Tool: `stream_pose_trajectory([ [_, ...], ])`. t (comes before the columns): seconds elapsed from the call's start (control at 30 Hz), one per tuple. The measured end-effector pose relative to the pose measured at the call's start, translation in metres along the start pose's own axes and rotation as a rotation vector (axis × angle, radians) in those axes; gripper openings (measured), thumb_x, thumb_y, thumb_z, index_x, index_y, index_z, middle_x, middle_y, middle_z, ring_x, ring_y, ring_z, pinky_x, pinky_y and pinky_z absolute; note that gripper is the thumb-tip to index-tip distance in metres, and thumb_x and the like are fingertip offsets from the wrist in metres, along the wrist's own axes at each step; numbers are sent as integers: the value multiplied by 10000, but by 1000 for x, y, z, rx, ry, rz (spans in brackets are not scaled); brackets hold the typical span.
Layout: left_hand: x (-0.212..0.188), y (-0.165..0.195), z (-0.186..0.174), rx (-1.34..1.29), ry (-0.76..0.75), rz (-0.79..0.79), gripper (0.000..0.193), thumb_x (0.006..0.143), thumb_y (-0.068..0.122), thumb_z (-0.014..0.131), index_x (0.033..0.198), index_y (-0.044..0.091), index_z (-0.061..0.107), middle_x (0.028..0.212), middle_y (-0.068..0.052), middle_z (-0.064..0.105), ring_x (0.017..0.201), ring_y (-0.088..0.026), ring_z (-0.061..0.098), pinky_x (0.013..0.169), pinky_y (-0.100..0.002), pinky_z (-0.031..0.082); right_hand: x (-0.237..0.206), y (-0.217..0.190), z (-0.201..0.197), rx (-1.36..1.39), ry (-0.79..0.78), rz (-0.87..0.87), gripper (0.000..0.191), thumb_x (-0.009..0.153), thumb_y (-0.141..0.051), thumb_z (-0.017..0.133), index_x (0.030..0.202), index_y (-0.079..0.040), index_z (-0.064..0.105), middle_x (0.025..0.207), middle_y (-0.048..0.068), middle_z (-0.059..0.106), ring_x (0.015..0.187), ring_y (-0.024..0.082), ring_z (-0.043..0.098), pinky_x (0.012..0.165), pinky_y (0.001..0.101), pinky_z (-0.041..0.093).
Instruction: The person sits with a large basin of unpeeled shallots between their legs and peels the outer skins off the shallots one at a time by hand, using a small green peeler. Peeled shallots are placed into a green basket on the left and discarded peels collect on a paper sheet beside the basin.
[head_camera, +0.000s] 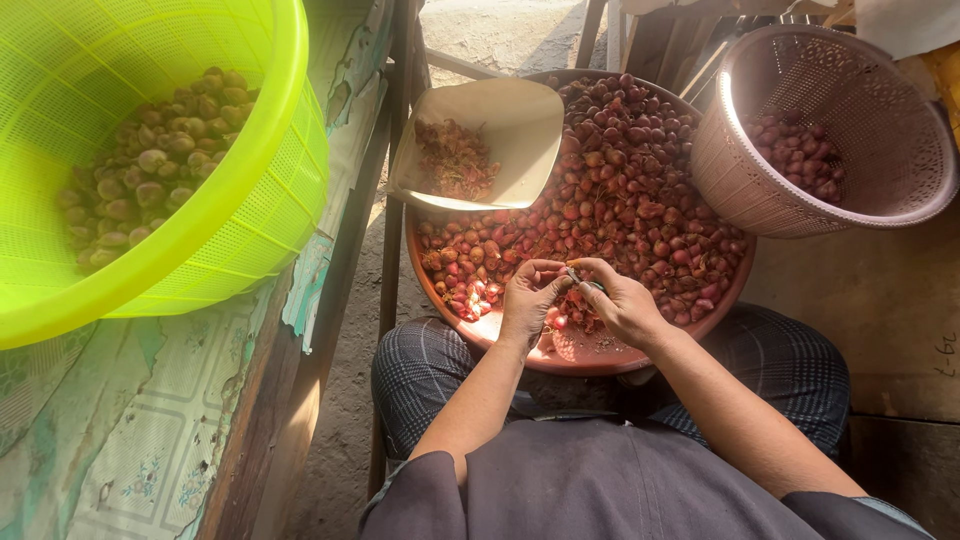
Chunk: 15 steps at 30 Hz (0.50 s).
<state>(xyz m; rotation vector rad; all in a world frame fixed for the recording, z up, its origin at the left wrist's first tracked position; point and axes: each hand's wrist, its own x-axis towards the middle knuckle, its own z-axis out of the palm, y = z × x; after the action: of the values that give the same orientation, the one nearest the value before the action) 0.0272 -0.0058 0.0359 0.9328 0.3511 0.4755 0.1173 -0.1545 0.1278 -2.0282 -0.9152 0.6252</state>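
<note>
A wide brown basin (560, 352) rests on my lap, heaped with red shallots (630, 190). Over its near part my left hand (527, 297) and my right hand (622, 302) meet, fingertips pinched together on one small shallot (572, 272). My right hand seems to hold a small blade against it, though I cannot tell for sure. A cream square bowl (520, 125) with dry peelings (452, 160) sits tilted on the basin's far left rim.
A bright green mesh basket (285, 140) of peeled pale shallots (150, 160) stands on a worn patterned table at my left. A pink mesh basket (740, 170) with a few red shallots leans at the right. Concrete floor lies beyond, and wooden furniture legs at the top.
</note>
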Motion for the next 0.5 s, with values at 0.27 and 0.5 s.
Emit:
stream_pose_trajectory([
  [0.27, -3, 1, 0, 143, 14, 73, 135, 904, 18, 783, 976, 41, 671, 967, -58, 763, 898, -102, 724, 847, -254, 624, 4, 25, 13, 22, 44, -21, 290, 1004, -299, 575, 1277, -210, 614, 936, 70, 714, 835, 199, 705, 763, 340, 534],
  [0.5, -9, 8, 6, 223, -36, 31, 162, 907, 25, 758, 1049, 69, 693, 996, -60, 754, 906, -103, 717, 823, -248, 609, 14, 46, 12, 440, -28, 72, 297, 1062, -225, 525, 1302, -84, 628, 850, 23, 635, 734, 89, 550, 638, 269, 462],
])
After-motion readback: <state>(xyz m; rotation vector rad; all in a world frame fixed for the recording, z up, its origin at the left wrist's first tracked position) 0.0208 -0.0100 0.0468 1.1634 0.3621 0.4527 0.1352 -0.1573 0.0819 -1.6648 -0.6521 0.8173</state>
